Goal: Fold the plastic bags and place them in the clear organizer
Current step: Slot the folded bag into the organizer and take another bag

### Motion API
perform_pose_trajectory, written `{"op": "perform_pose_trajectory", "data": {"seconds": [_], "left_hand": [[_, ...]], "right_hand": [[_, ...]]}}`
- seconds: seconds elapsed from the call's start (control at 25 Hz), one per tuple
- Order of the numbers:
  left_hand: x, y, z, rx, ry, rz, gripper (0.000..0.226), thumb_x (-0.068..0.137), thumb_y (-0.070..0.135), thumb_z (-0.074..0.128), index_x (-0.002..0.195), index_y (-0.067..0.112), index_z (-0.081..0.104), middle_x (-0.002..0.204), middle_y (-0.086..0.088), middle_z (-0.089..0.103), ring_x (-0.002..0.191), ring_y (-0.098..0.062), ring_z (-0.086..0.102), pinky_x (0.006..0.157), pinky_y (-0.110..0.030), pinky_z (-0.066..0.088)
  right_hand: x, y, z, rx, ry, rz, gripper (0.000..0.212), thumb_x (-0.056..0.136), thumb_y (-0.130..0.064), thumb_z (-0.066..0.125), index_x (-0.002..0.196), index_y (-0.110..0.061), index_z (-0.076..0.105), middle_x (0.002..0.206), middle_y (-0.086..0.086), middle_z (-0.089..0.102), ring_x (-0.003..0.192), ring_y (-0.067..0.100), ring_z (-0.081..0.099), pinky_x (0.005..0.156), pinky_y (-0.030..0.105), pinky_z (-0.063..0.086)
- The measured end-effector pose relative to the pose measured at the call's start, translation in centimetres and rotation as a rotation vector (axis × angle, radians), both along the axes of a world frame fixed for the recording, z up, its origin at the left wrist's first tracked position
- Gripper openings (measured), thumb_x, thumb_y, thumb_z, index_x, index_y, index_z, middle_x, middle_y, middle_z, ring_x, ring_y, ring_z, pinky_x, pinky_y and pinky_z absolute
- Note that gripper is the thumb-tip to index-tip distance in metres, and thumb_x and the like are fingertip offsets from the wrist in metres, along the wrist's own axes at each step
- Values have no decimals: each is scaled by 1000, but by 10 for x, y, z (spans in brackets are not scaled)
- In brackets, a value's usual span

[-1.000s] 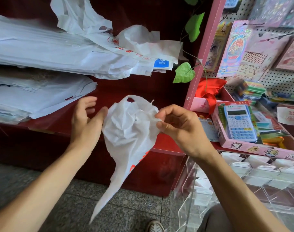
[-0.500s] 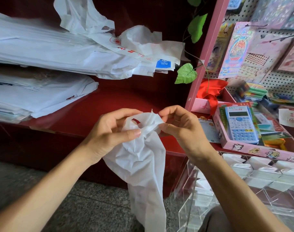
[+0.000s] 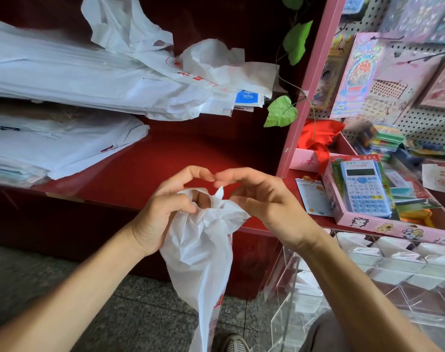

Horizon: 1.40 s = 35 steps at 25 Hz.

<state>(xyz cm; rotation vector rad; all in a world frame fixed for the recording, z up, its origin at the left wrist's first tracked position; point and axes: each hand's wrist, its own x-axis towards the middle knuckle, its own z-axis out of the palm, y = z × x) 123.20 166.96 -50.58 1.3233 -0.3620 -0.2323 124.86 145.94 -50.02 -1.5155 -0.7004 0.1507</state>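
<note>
A crumpled white plastic bag with red print hangs down in front of me, its top bunched between both hands. My left hand grips the bag's top from the left, thumb pressed on the plastic. My right hand pinches the top from the right, and the fingertips of both hands nearly meet above it. The clear organizer stands at the lower right, with folded white bags in several of its compartments.
Stacks of flat white bags lie on the red shelf at the upper left. A pink box with a blue calculator sits to the right, below a pegboard of stationery. Grey floor and my shoe show below.
Both hands came together at the bag's top, gathering it into a bunch. The bag, spread wide a second ago, now hangs narrow and straight down.
</note>
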Motion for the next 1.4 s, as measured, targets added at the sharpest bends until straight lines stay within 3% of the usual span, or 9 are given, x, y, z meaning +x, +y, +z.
{"op": "perform_pose_trajectory", "data": {"seconds": [0.12,0.28,0.48,0.64,0.72,0.88,1.08,1.28,1.4], "left_hand": [[0,-1,-2,16,2,-12,55,54,12,58,108,18,63,79,-20,54,67,-26,55,61,-30,47],[-1,-5,-4,30,-8,-6,53,62,2,48,108,21,63,79,-20,53,67,-25,54,61,-30,46],[-1,-6,-5,45,16,-11,55,65,5,53,118,19,60,87,-25,56,76,-30,57,70,-35,46],[7,-8,-16,424,-190,488,69,66,56,67,130,39,48,118,4,63,107,-8,61,88,-24,45],[8,-6,-13,575,-288,661,67,65,66,63,125,38,50,116,13,60,105,-2,59,86,-19,46],[-3,3,-2,512,-345,410,47,69,62,65,104,30,62,103,10,66,95,-10,64,75,-21,51],[-29,4,7,546,-340,63,66,61,75,69,116,41,53,121,12,60,114,-15,59,85,-35,53],[-59,13,3,1058,-747,80,66,76,77,60,131,64,25,115,23,40,105,3,47,78,-26,48],[-69,21,-5,1132,-822,-79,62,85,79,40,142,61,23,122,21,48,109,4,50,86,-29,50]], "right_hand": [[-1,0,-2,-14,-30,9,24,90,2,64,113,-6,66,76,25,58,63,33,46,58,35,40],[-2,0,1,12,-41,45,26,87,5,65,112,-2,65,93,1,65,68,23,53,59,25,46],[-2,0,2,21,-31,-9,5,90,-4,64,92,-3,68,94,11,66,85,20,63,75,27,51],[-2,-2,2,76,-127,-355,8,93,-13,65,86,-10,67,80,12,67,73,19,61,66,36,50],[-4,0,3,61,-271,-580,11,94,-15,66,85,-10,67,76,10,66,68,16,59,61,38,50],[-4,7,6,63,-265,-850,14,92,-18,63,78,-16,64,66,-2,63,59,14,54,56,33,46],[14,23,14,-27,-210,-1022,19,83,-15,63,67,-16,54,54,-10,54,49,4,45,52,20,35],[43,56,3,-166,-135,-985,19,84,-18,63,69,-10,56,56,-4,56,50,7,46,50,19,36],[54,72,-4,-175,-76,-964,19,84,-19,62,69,-12,56,56,-2,58,52,12,53,53,24,44]]}}
